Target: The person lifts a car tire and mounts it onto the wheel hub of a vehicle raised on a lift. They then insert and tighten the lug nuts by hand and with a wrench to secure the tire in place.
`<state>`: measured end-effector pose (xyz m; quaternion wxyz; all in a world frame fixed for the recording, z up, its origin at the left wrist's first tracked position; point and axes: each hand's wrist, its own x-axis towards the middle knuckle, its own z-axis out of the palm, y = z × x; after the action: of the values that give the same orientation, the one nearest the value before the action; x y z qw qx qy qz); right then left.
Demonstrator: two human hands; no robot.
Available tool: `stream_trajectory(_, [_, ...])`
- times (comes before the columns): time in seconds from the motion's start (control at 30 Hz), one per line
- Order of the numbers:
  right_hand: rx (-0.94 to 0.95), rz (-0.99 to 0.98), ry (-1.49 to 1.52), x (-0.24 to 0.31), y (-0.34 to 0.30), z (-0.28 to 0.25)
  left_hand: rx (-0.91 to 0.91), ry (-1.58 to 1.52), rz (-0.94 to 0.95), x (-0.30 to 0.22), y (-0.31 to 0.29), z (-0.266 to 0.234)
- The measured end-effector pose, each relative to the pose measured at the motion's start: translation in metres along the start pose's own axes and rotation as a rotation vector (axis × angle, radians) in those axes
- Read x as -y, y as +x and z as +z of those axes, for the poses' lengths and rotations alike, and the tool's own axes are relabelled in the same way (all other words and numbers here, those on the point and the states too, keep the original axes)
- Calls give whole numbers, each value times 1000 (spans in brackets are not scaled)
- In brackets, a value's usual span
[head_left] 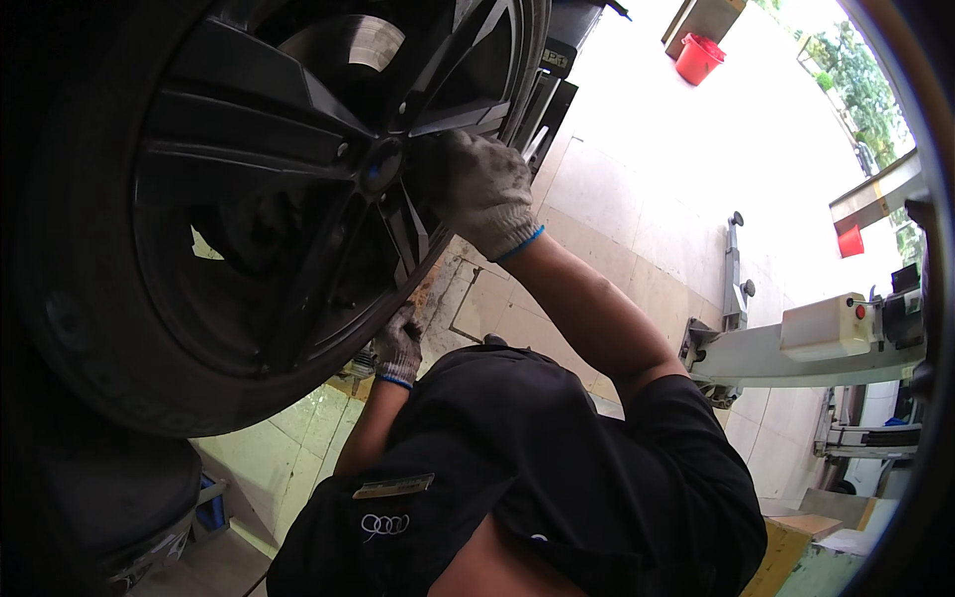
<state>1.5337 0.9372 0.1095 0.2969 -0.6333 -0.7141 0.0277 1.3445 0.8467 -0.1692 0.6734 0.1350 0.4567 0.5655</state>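
Observation:
A large black alloy wheel (pixel 259 109) with a dark tyre (pixel 109 368) fills the upper left. Its round centre cap (pixel 381 165) sits where the spokes meet. My right hand (pixel 485 189), in a dirty grey-white knit glove with a blue cuff, is at the spokes just right of the cap. Its fingers curl inward like a fist; dark shadow hides what they close on. My left hand (pixel 400 346), gloved alike, is lower down against the tyre's near edge, its fingers largely hidden there. Through the spokes, a shiny brake disc (pixel 373 45) shows.
Pale tiles (pixel 617 209) cover the floor. A red bucket (pixel 699 60) stands at the far right. Right of me, a grey lift arm (pixel 746 360) carries a whitish plastic tank (pixel 826 326). A dark padded seat-like thing (pixel 109 488) is at lower left.

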Motion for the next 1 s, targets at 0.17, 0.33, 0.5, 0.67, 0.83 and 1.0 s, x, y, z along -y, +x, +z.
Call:
stream_trajectory(0.17, [-282, -181, 60, -4, -9, 15, 26, 1, 21, 1, 0, 0])
stream_trajectory(0.33, [-207, -122, 44, -6, -3, 20, -3, -19, 15, 2, 1, -1])
stream_trajectory(0.5, [1, -40, 34, -6, 0, 9, 26, -31, -2, 4, 5, -7])
stream_trajectory(0.67, [-169, -131, 73, -6, -8, 12, 2, 11, 62, 8, 10, -11])
stream_trajectory(0.83, [-178, -177, 100, -9, -6, 19, -15, -10, 23, 8, 7, -8])
stream_trajectory(1.0, [-89, -113, -4, -8, -2, 11, -18, -25, 30, 1, 0, 0])
